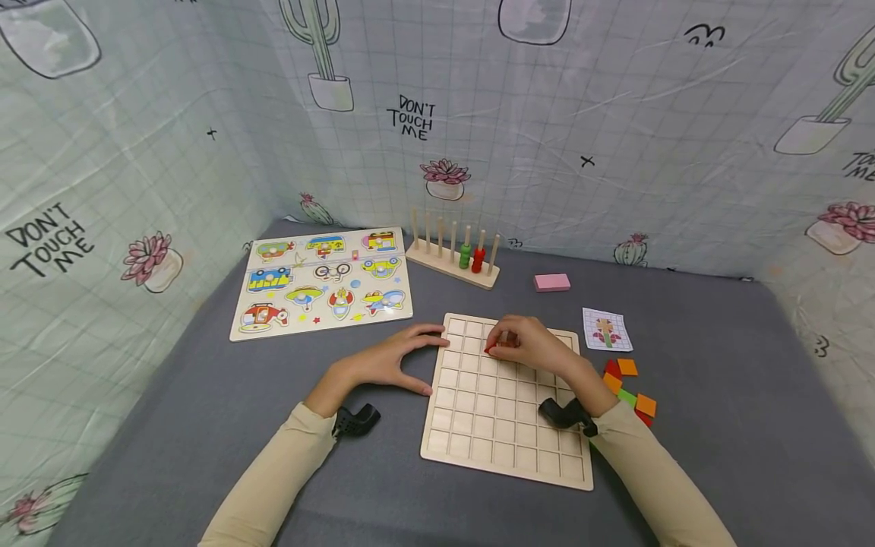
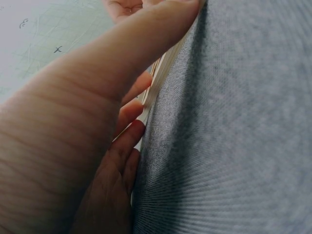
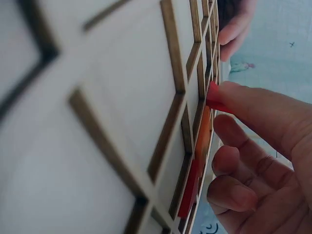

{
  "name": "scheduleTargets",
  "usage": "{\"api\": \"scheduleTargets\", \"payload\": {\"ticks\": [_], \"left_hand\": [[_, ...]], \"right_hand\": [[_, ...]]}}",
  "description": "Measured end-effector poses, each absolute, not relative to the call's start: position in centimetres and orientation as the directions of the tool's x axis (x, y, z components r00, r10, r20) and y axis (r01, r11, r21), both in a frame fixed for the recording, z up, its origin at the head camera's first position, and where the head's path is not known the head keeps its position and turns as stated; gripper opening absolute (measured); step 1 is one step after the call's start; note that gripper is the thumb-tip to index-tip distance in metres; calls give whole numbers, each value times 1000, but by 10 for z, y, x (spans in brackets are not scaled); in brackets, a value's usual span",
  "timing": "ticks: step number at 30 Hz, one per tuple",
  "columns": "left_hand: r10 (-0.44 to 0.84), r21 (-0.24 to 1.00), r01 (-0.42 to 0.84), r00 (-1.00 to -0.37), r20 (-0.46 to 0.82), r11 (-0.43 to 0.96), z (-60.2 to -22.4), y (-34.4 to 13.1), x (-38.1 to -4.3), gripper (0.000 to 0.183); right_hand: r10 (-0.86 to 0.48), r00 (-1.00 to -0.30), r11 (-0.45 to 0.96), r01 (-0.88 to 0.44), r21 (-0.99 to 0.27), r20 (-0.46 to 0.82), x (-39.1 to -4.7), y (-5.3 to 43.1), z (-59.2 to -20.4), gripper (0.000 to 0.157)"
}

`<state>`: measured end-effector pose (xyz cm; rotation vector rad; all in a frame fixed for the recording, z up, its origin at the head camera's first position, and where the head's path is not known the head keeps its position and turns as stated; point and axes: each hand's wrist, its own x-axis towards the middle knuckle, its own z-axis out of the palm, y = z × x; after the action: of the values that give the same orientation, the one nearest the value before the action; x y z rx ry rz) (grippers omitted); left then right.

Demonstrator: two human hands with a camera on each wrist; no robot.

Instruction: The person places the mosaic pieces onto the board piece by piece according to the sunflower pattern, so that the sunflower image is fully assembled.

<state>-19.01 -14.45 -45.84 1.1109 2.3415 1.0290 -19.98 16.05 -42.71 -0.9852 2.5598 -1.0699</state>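
A wooden grid board (image 1: 504,431) lies on the grey tabletop in front of me. My left hand (image 1: 388,358) touches its left edge with fingertips and thumb spread, also seen side-on in the left wrist view. Over the upper part of the board, my right hand (image 1: 532,346) pinches a small red tile (image 3: 216,97) between thumb and finger. The right wrist view has this tile close to the grid cells. Below it there, an orange tile (image 3: 203,136) and another red tile (image 3: 189,187) sit in cells; the right hand hides them in the head view.
Loose red, orange and green tiles (image 1: 627,368) lie right of the board, partly behind the right forearm. Above them is a printed pattern card (image 1: 607,330). Farther back are a pink block (image 1: 551,282), a peg stand (image 1: 451,266) with green and red pieces, and a vehicle puzzle (image 1: 321,282).
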Motion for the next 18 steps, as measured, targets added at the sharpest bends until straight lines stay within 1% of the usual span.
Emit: {"api": "scheduleTargets", "payload": {"ticks": [5,11,18], "left_hand": [[776,735,523,-630,-7,432,-458,-145,-190,77],[777,735,523,-630,-7,431,-456,-145,-189,77],[777,736,522,-629,-8,431,-456,-144,-189,77]], "right_hand": [[-668,-737,510,-553,-659,101,-199,162,-429,12],[-666,-743,528,-534,-660,67,-199,163,-428,12],[-684,-727,521,-536,-665,50,-200,163,-428,13]]}}
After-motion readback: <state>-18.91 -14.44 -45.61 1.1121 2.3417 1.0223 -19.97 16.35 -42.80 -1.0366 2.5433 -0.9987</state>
